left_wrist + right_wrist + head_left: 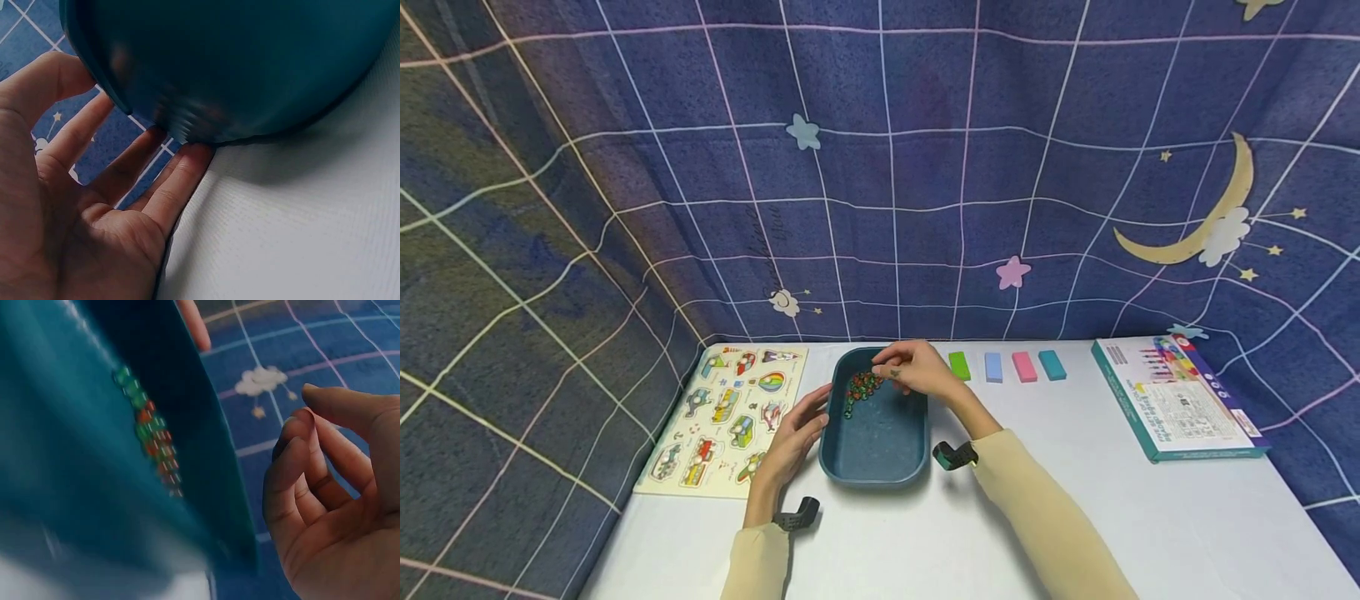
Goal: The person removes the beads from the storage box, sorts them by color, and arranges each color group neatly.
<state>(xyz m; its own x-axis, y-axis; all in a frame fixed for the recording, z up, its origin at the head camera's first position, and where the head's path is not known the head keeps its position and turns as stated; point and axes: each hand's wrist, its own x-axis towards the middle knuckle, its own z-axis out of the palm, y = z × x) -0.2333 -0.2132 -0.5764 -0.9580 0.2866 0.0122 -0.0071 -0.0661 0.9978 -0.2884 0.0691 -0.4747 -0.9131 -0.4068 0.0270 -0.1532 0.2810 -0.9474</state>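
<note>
A deep teal tray (880, 481) with rounded corners stands on the white table. Small glossy green and orange-red beads (150, 431) lie together in its far left part. My left hand (796, 436) is at the tray's left side; in the left wrist view, the fingers (165, 194) touch the outer wall and the thumb is by the rim. Over the far right part of the tray is my right hand (917, 369). Its fingers bend loosely toward the thumb in the right wrist view, with a small gap and nothing visible between the tips.
A board with vehicle pictures (726, 417) lies to the left. Green (959, 366), light blue (993, 367), pink (1024, 367) and teal blocks (1052, 365) form a row right of the tray. Farther right lies a flat box (1180, 400). A dark blue grid-patterned curtain (925, 183) hangs behind.
</note>
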